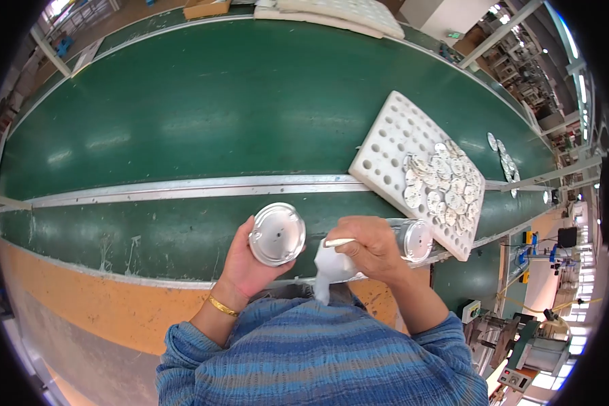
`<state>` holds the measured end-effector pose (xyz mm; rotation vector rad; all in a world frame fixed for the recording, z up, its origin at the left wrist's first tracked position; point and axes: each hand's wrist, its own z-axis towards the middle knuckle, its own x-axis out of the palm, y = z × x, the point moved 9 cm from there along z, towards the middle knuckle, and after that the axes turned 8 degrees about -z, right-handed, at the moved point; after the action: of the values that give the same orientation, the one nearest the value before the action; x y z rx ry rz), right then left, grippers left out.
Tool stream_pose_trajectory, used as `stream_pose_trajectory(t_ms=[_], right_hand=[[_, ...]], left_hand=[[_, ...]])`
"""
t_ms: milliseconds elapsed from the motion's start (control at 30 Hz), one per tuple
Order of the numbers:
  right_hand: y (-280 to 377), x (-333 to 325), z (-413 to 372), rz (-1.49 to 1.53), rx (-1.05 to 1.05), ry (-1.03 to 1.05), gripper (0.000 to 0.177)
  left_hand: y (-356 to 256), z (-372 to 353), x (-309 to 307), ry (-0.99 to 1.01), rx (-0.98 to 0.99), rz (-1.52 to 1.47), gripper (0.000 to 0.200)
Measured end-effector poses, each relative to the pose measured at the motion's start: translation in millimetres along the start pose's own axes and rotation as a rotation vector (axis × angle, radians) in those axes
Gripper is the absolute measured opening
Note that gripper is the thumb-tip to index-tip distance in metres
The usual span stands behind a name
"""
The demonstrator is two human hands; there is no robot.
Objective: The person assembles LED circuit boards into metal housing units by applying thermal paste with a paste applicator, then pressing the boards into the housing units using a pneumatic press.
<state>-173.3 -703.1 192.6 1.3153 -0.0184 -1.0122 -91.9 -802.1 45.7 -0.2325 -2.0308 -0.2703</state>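
Note:
My left hand (pixel 243 260) is wrapped round a shallow, round silver-white cup (pixel 277 235), its open face turned up toward me. Two small dark holes show in the cup's floor. To its right, my right hand (pixel 367 245) is closed in a fist on a whitish, soft, crumpled piece (pixel 331 265) that hangs toward my body. A pale stick-like end (pixel 339 242) pokes out of that fist. Beside my right hand lies a clear-walled round cup (pixel 418 241) with a pale face, partly covered by the hand.
A white perforated foam board (pixel 379 150) lies aslant on the green bench (pixel 210 108), bearing a pile of round whitish discs (pixel 446 179). More discs (pixel 505 159) lie beyond it. A metal rail (pixel 203 189) crosses the bench. Foam sheets (pixel 338 15) rest at the far edge.

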Motion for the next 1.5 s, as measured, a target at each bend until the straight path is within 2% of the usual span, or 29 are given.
stream_pose_trajectory(t_ms=[67,133,233,600,800,933,967,1067,1100,1200,1233,1367,1500], right_hand=[[-11,2,-7,0.121,0.020,-0.043,0.019],[-24,3,-14,0.126,0.102,-0.055,0.023],[-31,4,-17,0.178,0.116,-0.098,0.024],[-30,5,-19,0.194,0.116,-0.099,0.025],[-2,6,-8,-0.055,-0.072,-0.127,0.017],[14,13,-4,-0.320,-0.153,-0.024,0.014],[19,12,-2,-0.359,-0.175,-0.034,0.013],[27,12,-2,-0.434,-0.202,-0.058,0.013],[28,12,-2,-0.454,-0.204,-0.064,0.013],[32,15,-3,-0.529,-0.232,-0.040,0.013],[32,16,-3,-0.545,-0.236,-0.030,0.013],[34,22,-1,-0.589,-0.255,0.019,0.012],[39,25,-1,-0.621,-0.265,0.057,0.013]], left_hand=[[2,5,-15,0.002,-0.035,-0.014,0.055],[2,12,-33,-0.004,-0.052,-0.054,0.059],[0,21,-47,-0.021,-0.049,-0.113,0.061],[-18,32,-100,-0.139,0.038,-0.028,0.049],[-22,29,-96,-0.124,0.083,0.042,0.045],[-35,30,-131,-0.256,0.156,0.130,0.042],[-40,27,-138,-0.350,0.226,0.203,0.043],[-68,5,-140,-0.630,0.455,0.779,0.046],[-78,-11,-116,-0.691,0.703,0.989,0.041],[-76,-34,-38,-0.461,0.742,1.085,0.031],[-67,-42,2,-0.297,0.710,0.952,0.018],[-50,-67,107,0.059,0.633,1.482,0.011],[-31,-66,145,0.240,0.614,1.864,0.011]])
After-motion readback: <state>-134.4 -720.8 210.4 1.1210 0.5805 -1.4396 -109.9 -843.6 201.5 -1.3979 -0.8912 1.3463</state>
